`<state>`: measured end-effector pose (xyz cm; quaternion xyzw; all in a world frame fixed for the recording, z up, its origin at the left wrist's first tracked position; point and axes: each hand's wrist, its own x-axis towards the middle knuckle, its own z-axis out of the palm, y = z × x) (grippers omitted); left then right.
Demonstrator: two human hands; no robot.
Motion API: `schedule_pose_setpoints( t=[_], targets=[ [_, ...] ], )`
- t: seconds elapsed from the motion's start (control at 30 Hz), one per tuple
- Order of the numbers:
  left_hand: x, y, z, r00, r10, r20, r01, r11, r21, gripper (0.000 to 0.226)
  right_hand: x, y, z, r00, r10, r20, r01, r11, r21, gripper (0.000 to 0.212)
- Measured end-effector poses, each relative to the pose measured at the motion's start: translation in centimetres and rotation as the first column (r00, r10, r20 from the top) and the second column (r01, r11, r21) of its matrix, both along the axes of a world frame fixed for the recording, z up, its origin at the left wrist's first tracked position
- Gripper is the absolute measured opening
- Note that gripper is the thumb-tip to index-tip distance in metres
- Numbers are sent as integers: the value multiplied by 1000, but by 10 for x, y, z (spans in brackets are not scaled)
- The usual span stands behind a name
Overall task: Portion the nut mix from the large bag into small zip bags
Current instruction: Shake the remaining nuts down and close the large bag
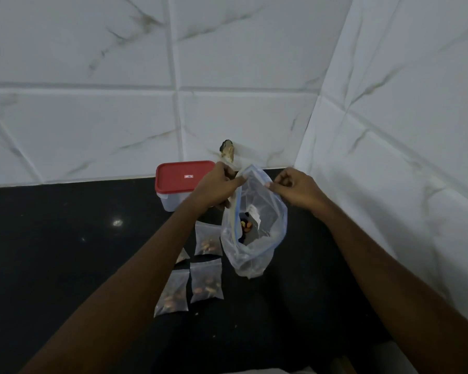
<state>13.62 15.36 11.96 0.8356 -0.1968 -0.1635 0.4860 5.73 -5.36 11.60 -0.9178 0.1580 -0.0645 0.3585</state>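
Our left hand (219,186) and right hand (295,188) each pinch the rim of the large bag (257,238), spreading its mouth, presumably to reach the nuts (246,226).

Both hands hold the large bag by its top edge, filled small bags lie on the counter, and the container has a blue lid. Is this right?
No. The head view shows a red lid on the container, not blue. The rest holds: the left hand and right hand hold the large bag by its top edge, and filled small bags lie on the counter.
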Motion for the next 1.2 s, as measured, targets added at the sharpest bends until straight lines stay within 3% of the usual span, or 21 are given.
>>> schedule_pose_setpoints(
  t=[0.17, 0.27, 0.37, 0.43, 0.5, 0.63, 0.7, 0.77, 0.83, 0.9, 1.0, 1.1, 1.2],
  targets=[
    [-4, 26, -5, 919, -257, -300, 250, 966, -63, 37, -24, -5, -3, 986, 102, -135, -66, 967, 246, 20],
    [-6, 20, -9, 938, -224, -265, 199, 973, -118, 32, -21, 6, -6, 997, 14, -80, 7, 964, 265, 20],
    [-15, 5, -10, 992, -25, -121, 12, 994, -106, 20, -19, 18, -9, 996, -84, -42, 93, 954, 285, 32],
    [-21, -1, -13, 996, 84, 37, -83, 996, -38, 19, -22, 22, -7, 992, -68, -105, 102, 928, 358, 45],
    [-24, -4, -18, 990, 120, 78, -117, 992, -41, 17, -26, 20, -3, 978, 40, -203, 60, 883, 465, 51],
    [-27, -2, -15, 983, 114, -144, -136, 979, -154, 18, -34, 9, -8, 923, 324, -209, -151, 801, 579, 33],
    [-28, 2, -8, 954, 22, -299, -108, 956, -273, 15, -33, 9, -14, 962, 249, -109, -133, 780, 611, 31],
    [-28, 9, -3, 904, -116, -412, -59, 920, -389, 8, -30, 11, -17, 998, 70, -9, -47, 765, 643, 31],
    [-27, 14, -4, 850, -236, -471, -17, 881, -472, 21, -26, 13, -19, 996, -83, 39, 39, 765, 643, 35],
    [-29, 15, -7, 844, -256, -472, -7, 873, -488, 35, -25, 16, -20, 988, -145, 44, 89, 791, 606, 41],
    [-30, 11, -9, 880, -174, -441, -56, 886, -460, 43, -31, 19, -16, 994, -105, -11, 90, 788, 609, 38],
    [-30, 8, -8, 920, -79, -383, -92, 908, -409, 37, -46, 15, -8, 991, 20, -131, 73, 744, 664, 39],
    [-38, 8, -4, 943, -56, -327, -53, 948, -314, 26, -57, 11, -3, 964, 85, -252, 91, 786, 612, 35]
  ],
)
